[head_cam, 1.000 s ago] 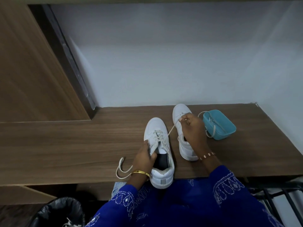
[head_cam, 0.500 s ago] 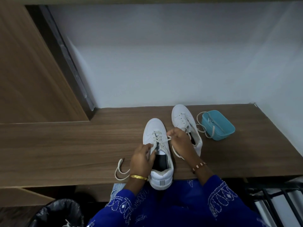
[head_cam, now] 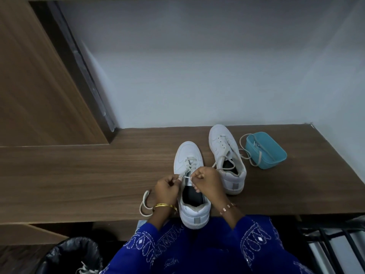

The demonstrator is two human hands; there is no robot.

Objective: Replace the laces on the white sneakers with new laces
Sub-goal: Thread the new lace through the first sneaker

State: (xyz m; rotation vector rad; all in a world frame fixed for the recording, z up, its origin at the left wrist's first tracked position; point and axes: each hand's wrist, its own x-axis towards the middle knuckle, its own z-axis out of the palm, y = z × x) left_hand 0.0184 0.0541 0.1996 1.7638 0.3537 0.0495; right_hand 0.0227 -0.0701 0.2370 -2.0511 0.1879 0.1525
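Both hands, the left hand (head_cam: 167, 186) and right hand (head_cam: 207, 179), pinch lace ends (head_cam: 184, 177) over the half-laced near sneaker (head_cam: 190, 182) between them, while the far sneaker (head_cam: 227, 157) beyond the right hand looks barely threaded, so I judge much remains.

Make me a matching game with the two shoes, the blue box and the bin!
Things:
1. near sneaker
2. far sneaker
3. blue box
4. bin

Places:
A. on the floor, lower left
B. between both hands
C. at the right end of the shelf
D. between the other shoe and the box

Pairs: 1-B, 2-D, 3-C, 4-A
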